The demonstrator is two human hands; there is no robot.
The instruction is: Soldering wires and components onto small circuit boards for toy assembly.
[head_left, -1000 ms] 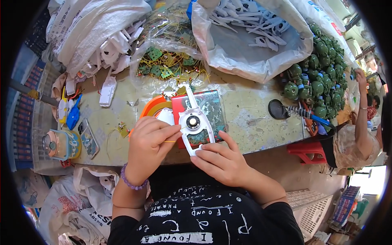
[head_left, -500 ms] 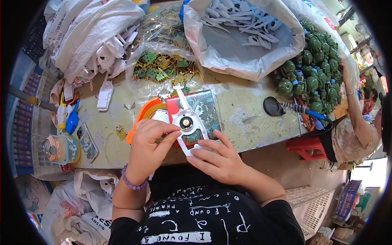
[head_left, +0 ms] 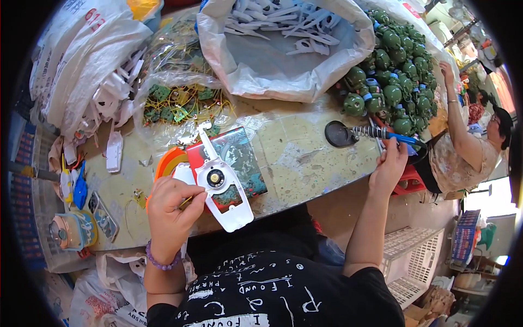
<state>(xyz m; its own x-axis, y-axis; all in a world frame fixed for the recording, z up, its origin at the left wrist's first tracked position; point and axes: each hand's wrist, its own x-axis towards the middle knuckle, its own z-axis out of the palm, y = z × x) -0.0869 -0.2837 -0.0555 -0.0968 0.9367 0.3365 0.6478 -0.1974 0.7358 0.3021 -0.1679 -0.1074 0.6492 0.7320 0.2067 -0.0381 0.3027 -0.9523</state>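
A white plastic housing half (head_left: 235, 211) with a long narrow arm and a round black speaker (head_left: 216, 178) lies on a red and green box (head_left: 239, 150) at the table's front edge. My left hand (head_left: 173, 210) is closed beside it, pinching a thin yellow wire (head_left: 187, 203), with the fingertips next to the housing's rim. Away to the right, my right hand (head_left: 390, 166) has its fingers closed round the blue handle of a soldering iron (head_left: 401, 137). The iron's front end sits in a coiled spring holder (head_left: 369, 131) with a dark base.
Behind are a bag of green circuit boards with yellow wires (head_left: 177, 103), an open sack of white plastic parts (head_left: 291, 87) and a heap of green round parts (head_left: 392, 82). A phone (head_left: 103, 215) lies at left. Another person (head_left: 471, 144) sits at right.
My right hand has let go of the white housing and moved right to the soldering iron's handle. The left hand keeps its pinch on the wire. The whole view has shifted.
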